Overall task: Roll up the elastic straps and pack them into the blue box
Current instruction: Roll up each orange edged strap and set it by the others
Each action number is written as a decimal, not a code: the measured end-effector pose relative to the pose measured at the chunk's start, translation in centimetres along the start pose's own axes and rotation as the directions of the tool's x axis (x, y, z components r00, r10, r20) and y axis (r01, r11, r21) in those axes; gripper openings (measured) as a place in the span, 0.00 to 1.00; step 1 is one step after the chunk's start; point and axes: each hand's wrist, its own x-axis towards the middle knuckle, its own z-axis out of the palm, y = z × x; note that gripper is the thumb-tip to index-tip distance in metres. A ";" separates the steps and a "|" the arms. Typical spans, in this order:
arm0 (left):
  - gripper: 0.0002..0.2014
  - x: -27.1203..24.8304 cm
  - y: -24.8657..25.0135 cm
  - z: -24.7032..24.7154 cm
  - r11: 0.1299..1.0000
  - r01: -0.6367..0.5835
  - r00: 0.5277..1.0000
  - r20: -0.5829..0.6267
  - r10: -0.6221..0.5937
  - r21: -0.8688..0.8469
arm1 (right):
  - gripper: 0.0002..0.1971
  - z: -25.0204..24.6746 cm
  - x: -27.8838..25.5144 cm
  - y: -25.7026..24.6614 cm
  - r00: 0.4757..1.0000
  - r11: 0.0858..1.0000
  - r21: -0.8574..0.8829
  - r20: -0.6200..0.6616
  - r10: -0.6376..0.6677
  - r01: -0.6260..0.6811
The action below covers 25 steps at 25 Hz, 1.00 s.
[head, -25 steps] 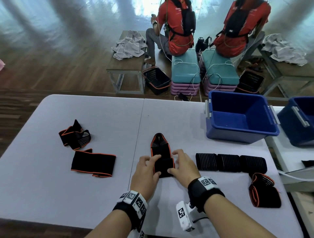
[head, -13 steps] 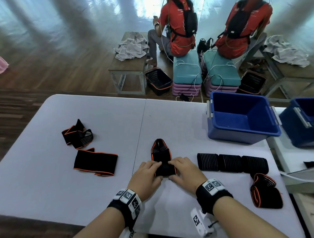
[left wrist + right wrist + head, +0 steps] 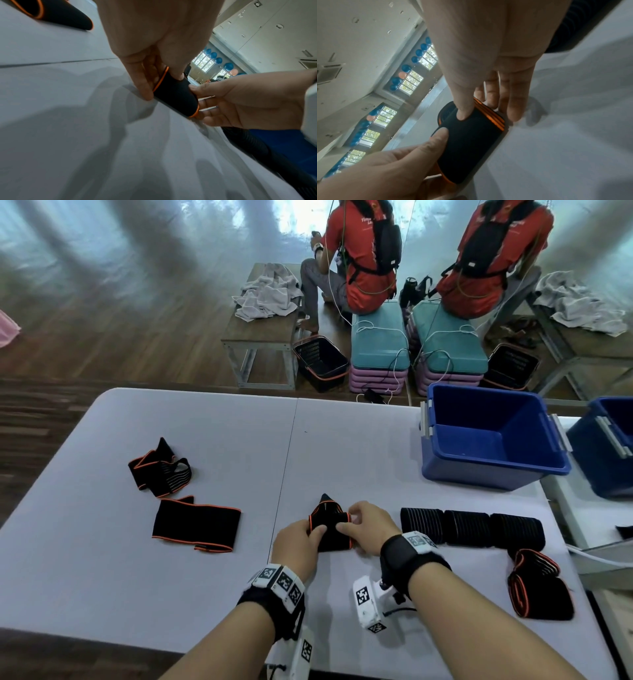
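Both hands hold a black strap with orange edging (image 3: 329,529) (image 3: 176,94) (image 3: 471,142), mostly rolled, on the white table (image 3: 205,440) in front of me. My left hand (image 3: 301,542) pinches its left end with thumb on top. At the other end my right hand (image 3: 363,525) grips with thumb and curled fingers. A short pointed tail of the strap sticks out toward the far side. Three finished black rolls (image 3: 471,527) lie in a row to the right. The blue box (image 3: 489,436) stands open and empty behind them.
Two loose straps (image 3: 195,523) (image 3: 160,469) lie at the left of the table, and another loosely wound strap (image 3: 537,590) at the right front. A second blue box (image 3: 609,446) sits off the table's right edge. Benches and people sit beyond the far edge.
The strap's flat tail has grown much shorter as both hands rolled it away from me. The roll is thicker and sits slightly farther out.
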 end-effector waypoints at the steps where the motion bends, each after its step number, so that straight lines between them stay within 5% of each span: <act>1: 0.12 0.0 0.0 0.0 1.000 0.009 1.000 -0.014 -0.009 -0.015 | 0.14 0.0 0.2 0.1 1.000 0.998 -0.051 0.001 -0.027 0.027; 4: 0.16 -0.2 -0.4 0.1 0.994 0.008 1.000 0.001 -0.008 -0.105 | 0.15 0.0 0.3 0.5 0.997 0.982 -0.176 0.019 -0.069 0.071; 8: 0.19 -1.3 -0.8 -0.5 0.956 0.046 0.996 0.084 -0.023 -0.290 | 0.14 0.5 -1.3 1.5 0.996 0.981 0.192 0.081 -0.043 0.026; 10: 0.22 -2.2 -0.7 -1.4 0.801 0.202 0.971 0.223 -0.087 -0.564 | 0.15 0.6 -2.9 1.4 0.996 0.903 0.429 0.065 -0.067 0.033; 13: 0.22 -4.1 0.4 -3.5 0.650 0.321 0.910 0.415 -0.010 -0.689 | 0.12 -0.3 -5.8 0.0 0.988 0.797 0.592 0.008 -0.156 0.121; 21: 0.13 -7.5 7.8 -7.1 0.659 -0.078 0.975 0.080 0.207 -0.748 | 0.10 -2.0 -11.7 -5.5 0.953 0.738 0.611 -0.263 -0.152 0.286; 25: 0.12 -8.1 10.4 -6.9 0.635 -0.123 0.972 0.036 0.231 -0.763 | 0.21 -2.8 -13.4 -6.1 0.910 0.852 0.421 -0.392 -0.138 0.311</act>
